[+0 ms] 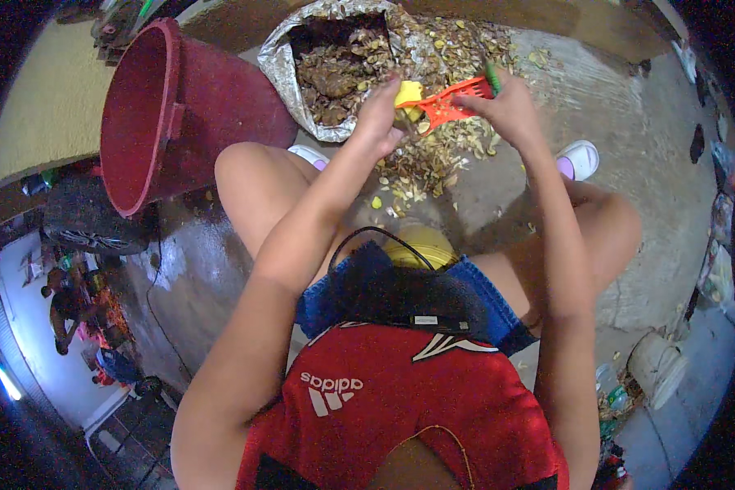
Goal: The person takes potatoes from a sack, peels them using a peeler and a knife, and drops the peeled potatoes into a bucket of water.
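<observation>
Beyond my knees, both my hands are raised over a heap of dry brown and yellow scraps [437, 159], which look like leaves or peelings. My left hand [377, 121] is closed at the yellow end piece [410, 93] of a bright orange slotted plastic piece [449, 109]. At its other end my right hand [510, 108] grips the orange piece, with a green part [492, 78] showing at the fingers. The orange piece stretches between both hands; its exact kind is unclear. Just behind my left hand, a whitish sack [279, 61] lies with its mouth open, filled with brown scraps.
A large maroon barrel [237, 110] lies tipped on the left, beside a tyre [90, 216]. Between my thighs is a yellow rounded container [420, 245]. At lower right, a whitish bucket [657, 371] leans near litter. Far left, people [67, 306] are in the background.
</observation>
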`<action>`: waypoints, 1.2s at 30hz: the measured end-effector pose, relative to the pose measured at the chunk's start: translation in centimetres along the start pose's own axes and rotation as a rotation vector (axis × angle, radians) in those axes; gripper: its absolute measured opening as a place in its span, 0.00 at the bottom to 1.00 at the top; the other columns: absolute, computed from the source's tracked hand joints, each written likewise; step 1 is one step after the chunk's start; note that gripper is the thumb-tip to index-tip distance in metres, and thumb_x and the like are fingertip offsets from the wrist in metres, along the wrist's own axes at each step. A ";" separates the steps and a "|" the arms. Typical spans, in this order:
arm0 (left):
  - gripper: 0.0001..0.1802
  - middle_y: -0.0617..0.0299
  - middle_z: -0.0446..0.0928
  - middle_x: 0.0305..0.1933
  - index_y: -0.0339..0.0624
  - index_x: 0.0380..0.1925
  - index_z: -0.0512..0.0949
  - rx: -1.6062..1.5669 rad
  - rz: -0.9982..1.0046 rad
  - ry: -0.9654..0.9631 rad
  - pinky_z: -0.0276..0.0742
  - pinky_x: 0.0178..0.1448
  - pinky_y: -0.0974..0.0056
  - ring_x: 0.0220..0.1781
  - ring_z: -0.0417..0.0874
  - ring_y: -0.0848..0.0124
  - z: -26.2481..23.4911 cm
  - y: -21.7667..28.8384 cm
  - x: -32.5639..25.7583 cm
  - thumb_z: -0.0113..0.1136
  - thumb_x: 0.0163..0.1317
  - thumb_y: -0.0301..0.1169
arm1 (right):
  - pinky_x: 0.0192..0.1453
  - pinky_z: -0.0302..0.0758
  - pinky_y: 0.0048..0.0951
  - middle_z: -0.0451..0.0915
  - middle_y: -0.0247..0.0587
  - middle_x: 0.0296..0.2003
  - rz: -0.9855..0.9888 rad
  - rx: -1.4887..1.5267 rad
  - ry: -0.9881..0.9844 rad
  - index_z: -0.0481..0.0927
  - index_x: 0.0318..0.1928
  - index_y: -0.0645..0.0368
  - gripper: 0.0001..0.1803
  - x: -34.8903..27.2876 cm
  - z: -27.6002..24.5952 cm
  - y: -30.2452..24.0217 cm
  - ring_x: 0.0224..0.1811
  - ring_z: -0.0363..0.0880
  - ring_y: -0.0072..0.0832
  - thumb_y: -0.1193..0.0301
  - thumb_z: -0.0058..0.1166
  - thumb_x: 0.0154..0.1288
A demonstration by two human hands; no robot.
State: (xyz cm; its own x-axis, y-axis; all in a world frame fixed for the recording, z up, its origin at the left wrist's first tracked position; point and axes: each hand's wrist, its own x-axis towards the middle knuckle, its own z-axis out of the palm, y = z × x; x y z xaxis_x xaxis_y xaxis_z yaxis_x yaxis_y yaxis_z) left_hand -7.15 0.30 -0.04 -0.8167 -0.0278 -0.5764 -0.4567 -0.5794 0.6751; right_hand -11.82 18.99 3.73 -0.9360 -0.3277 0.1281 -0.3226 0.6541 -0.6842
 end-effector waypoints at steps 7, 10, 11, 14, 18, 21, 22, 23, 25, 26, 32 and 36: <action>0.14 0.64 0.73 0.33 0.46 0.39 0.69 0.197 0.048 -0.085 0.73 0.30 0.65 0.30 0.75 0.72 1.0 1.4 -1.8 0.43 0.60 0.42 | 0.34 0.71 0.35 0.77 0.45 0.24 0.178 -0.028 0.128 0.75 0.30 0.60 0.21 1.9 -3.3 4.0 0.28 0.76 0.38 0.58 0.62 0.38; 0.13 0.64 0.73 0.32 0.46 0.37 0.69 0.144 0.035 -0.088 0.73 0.28 0.66 0.29 0.75 0.73 0.7 1.3 -1.7 0.44 0.60 0.41 | 0.30 0.70 0.29 0.77 0.42 0.21 0.237 -0.065 0.178 0.74 0.27 0.63 0.17 1.6 -4.7 3.6 0.23 0.75 0.29 0.62 0.62 0.42; 0.12 0.64 0.72 0.31 0.46 0.37 0.69 0.117 0.048 -0.080 0.74 0.27 0.66 0.29 0.74 0.73 0.4 1.3 -1.6 0.44 0.60 0.41 | 0.30 0.70 0.29 0.77 0.42 0.21 0.235 -0.063 0.178 0.74 0.27 0.63 0.17 1.6 -4.3 3.5 0.23 0.75 0.29 0.62 0.62 0.42; 0.11 0.64 0.73 0.30 0.46 0.36 0.69 0.114 0.018 -0.093 0.74 0.27 0.65 0.28 0.74 0.73 0.2 1.2 -1.2 0.44 0.60 0.40 | 0.30 0.70 0.27 0.77 0.40 0.22 0.190 -0.037 0.023 0.74 0.29 0.63 0.17 1.0 -2.8 3.8 0.24 0.75 0.26 0.64 0.62 0.43; 0.12 0.64 0.73 0.29 0.47 0.35 0.69 0.074 -0.020 -0.038 0.73 0.26 0.65 0.26 0.74 0.71 0.5 1.0 -0.9 0.43 0.60 0.41 | 0.31 0.70 0.24 0.78 0.38 0.24 0.203 0.160 0.076 0.73 0.33 0.63 0.19 1.1 -2.7 4.3 0.26 0.75 0.23 0.66 0.63 0.42; 0.12 0.64 0.73 0.25 0.47 0.32 0.71 0.073 -0.123 -0.032 0.70 0.25 0.65 0.25 0.74 0.70 0.8 1.2 -1.3 0.41 0.61 0.41 | 0.30 0.70 0.23 0.78 0.38 0.24 0.208 0.213 0.003 0.73 0.33 0.63 0.19 1.2 -3.5 3.6 0.26 0.75 0.22 0.67 0.63 0.42; 0.12 0.64 0.73 0.25 0.47 0.32 0.71 0.071 -0.117 -0.035 0.70 0.25 0.65 0.25 0.74 0.70 0.8 1.3 -1.1 0.41 0.61 0.41 | 0.30 0.69 0.22 0.77 0.37 0.24 0.234 0.219 -0.106 0.73 0.33 0.63 0.18 1.1 -3.8 2.9 0.26 0.75 0.21 0.67 0.63 0.42; 0.12 0.64 0.73 0.26 0.46 0.33 0.70 0.056 -0.093 -0.055 0.70 0.26 0.65 0.26 0.74 0.70 0.8 1.2 -0.8 0.41 0.61 0.40 | 0.25 0.66 0.20 0.76 0.33 0.21 0.221 0.295 -0.091 0.73 0.30 0.61 0.16 1.0 -4.0 2.1 0.22 0.72 0.18 0.68 0.63 0.41; 0.12 0.65 0.72 0.28 0.46 0.33 0.70 -0.004 -0.054 -0.067 0.67 0.28 0.65 0.28 0.72 0.72 0.9 1.1 -0.6 0.41 0.60 0.40 | 0.23 0.63 0.19 0.74 0.32 0.20 0.248 0.343 -0.150 0.73 0.29 0.60 0.15 1.1 -4.7 0.1 0.20 0.69 0.16 0.68 0.64 0.41; 0.12 0.65 0.72 0.28 0.46 0.33 0.70 -0.007 -0.049 -0.065 0.67 0.28 0.65 0.28 0.72 0.72 1.0 1.0 -0.4 0.41 0.60 0.40 | 0.21 0.60 0.18 0.73 0.30 0.18 0.280 0.394 -0.209 0.73 0.27 0.59 0.15 1.3 -4.8 -0.4 0.18 0.66 0.14 0.68 0.64 0.40; 0.20 0.65 0.73 0.34 0.52 0.41 0.67 -0.092 -0.065 -0.098 0.71 0.34 0.66 0.33 0.74 0.72 2.5 0.5 0.6 0.43 0.57 0.52 | 0.35 0.71 0.25 0.78 0.37 0.27 0.349 0.201 -0.195 0.75 0.36 0.60 0.22 2.7 -4.7 1.2 0.27 0.75 0.23 0.66 0.65 0.36; 0.21 0.69 0.69 0.26 0.48 0.35 0.68 -0.008 -0.001 -0.012 0.67 0.34 0.65 0.29 0.71 0.74 4.5 0.9 -1.3 0.55 0.50 0.50 | 0.35 0.71 0.26 0.78 0.38 0.27 0.319 0.316 -0.093 0.74 0.36 0.60 0.23 2.7 -4.5 1.0 0.27 0.75 0.26 0.64 0.65 0.37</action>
State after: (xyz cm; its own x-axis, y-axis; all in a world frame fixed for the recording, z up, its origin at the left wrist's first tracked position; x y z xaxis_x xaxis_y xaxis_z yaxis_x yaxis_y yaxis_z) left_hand -8.10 3.49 3.36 -0.8205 -0.0171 -0.5714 -0.4547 -0.5862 0.6705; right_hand -15.26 21.81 6.58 -0.9604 -0.2132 -0.1795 0.0517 0.4968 -0.8663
